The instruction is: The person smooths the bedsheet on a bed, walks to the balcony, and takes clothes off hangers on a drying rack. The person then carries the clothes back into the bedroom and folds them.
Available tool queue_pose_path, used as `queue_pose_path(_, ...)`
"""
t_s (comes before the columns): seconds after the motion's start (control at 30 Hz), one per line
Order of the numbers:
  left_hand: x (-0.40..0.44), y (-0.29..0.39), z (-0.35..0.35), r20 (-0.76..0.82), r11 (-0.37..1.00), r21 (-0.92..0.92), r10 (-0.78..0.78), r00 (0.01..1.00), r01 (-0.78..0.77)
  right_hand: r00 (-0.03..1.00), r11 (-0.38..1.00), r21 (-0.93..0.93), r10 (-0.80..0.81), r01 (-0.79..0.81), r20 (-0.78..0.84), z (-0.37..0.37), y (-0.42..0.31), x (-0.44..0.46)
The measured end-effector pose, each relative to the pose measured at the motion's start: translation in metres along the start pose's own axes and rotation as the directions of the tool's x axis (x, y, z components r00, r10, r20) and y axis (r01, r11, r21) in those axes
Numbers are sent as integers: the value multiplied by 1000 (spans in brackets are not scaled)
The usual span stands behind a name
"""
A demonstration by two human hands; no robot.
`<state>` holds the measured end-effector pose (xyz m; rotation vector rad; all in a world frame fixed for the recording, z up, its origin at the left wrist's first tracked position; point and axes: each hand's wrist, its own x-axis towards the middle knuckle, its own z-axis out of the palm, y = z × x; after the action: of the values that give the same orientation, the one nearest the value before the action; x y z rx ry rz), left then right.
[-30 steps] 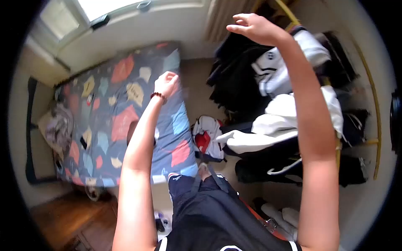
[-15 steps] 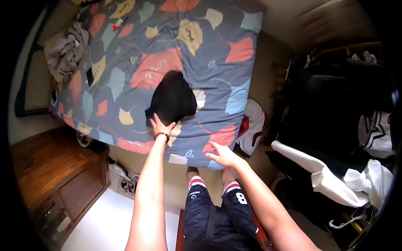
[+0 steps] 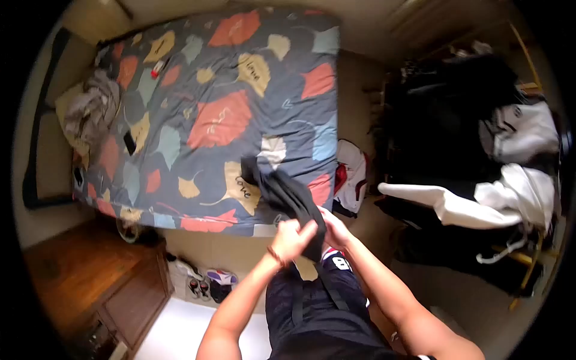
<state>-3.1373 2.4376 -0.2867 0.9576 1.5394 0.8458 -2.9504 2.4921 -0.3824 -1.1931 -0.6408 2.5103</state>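
A black garment [image 3: 289,195] hangs bunched and stretched between my hands, off the bed's near edge; its exact kind is hidden by the folds. My left hand [image 3: 292,240] is closed on its left side, a beaded bracelet at the wrist. On the other side my right hand [image 3: 335,231] grips the same cloth, its fingers partly hidden behind it. The garment's far end trails blurred over the patterned bed cover [image 3: 222,120], and its lower end hangs in front of my shorts.
A phone [image 3: 129,143] and a crumpled grey cloth [image 3: 93,105] lie on the bed's left. A white-and-red bag [image 3: 353,180] stands right of the bed. Dark and white clothes [image 3: 450,204] hang on a rack at right. A wooden cabinet [image 3: 96,270] and shoes [image 3: 198,288] are at lower left.
The black garment has been lifted off the bed and drawn towards me. My right hand, open and empty before, now holds it too. My view has shifted slightly.
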Motion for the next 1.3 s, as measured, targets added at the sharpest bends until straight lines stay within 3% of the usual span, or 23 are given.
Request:
queue_pose_path(0.03,-28,21,16,129,995,-67,84,988,-76,993,953,290,-107,89,46,-8,-1,-7)
queue_pose_path(0.07,-51,41,25,330,989,84,90,940,-124,995,848,529,-81,38,59,18,-27,-36)
queue_pose_path(0.1,-73,64,32,462,954,171,145,875,-248,999,800,600,-48,25,22,29,-47,-63)
queue_pose_path(0.17,-97,96,45,656,863,172,260,709,-476,932,938,128,-291,322,-216,11,-35,-71)
queue_pose_path(0.2,-103,84,51,711,902,123,210,671,-413,853,864,-106,-504,493,-138,15,-47,-91)
queue_pose_path(0.23,-104,57,53,769,940,84,150,622,-332,839,838,-154,-538,523,-79,22,-70,-123)
queue_pose_path(0.3,-86,20,37,814,995,30,-80,575,96,791,786,-90,-608,612,73,37,-106,-191)
queue_pose_path(0.4,-57,2,55,528,878,-426,45,848,219,679,660,-160,-710,734,184,42,-129,-292)
queue_pose_path(0.43,-49,0,60,467,712,-651,105,878,261,630,596,-204,-743,777,227,34,-127,-316)
queue_pose_path(0.57,-26,120,109,426,620,-740,133,895,260,597,471,-403,-748,785,288,10,-103,-395)
queue_pose_path(0.63,-23,156,144,543,592,-726,179,821,351,618,414,-525,-727,743,301,-13,-81,-416)
queue_pose_path(0.7,5,145,171,569,789,-544,98,816,284,656,384,-630,-704,675,274,-32,-62,-434)
queue_pose_path(0.77,-4,158,195,586,798,-540,127,800,268,712,412,-724,-685,554,155,-45,-57,-463)
queue_pose_path(0.87,-42,203,229,603,809,-551,216,768,206,621,348,-820,-783,455,12,-75,-48,-488)
queue_pose_path(0.9,-51,213,238,610,822,-557,304,732,123,658,407,-834,-749,373,-72,-84,-46,-492)
queue_pose_path(0.97,-74,230,250,617,845,-532,349,705,48,560,419,-860,-804,292,-201,-100,-37,-489)
queue_pose_path(1.0,-83,233,253,652,861,-504,335,680,60,464,451,-835,-841,315,-279,-105,-32,-488)
queue_pose_path(1.03,-90,233,255,686,876,-476,317,654,74,461,473,-795,-842,379,-281,-112,-33,-486)
queue_pose_path(1.1,-112,232,265,692,932,-340,338,638,-126,375,441,-712,-889,546,-263,-102,-38,-485)
queue_pose_path(1.13,-121,237,271,724,933,-294,360,588,-210,353,348,-666,-926,660,-134,-98,-42,-483)
queue_pose_path(1.17,-128,239,275,755,924,-248,372,539,-291,371,354,-605,-923,713,-102,-89,-44,-485)
queue_pose_path(1.23,-130,238,276,773,922,-183,350,528,-342,565,516,-459,-824,723,-36,-101,-35,-467)
queue_pose_path(1.3,-130,237,273,749,943,-170,313,585,-286,585,574,-477,-798,666,-144,-98,-37,-474)
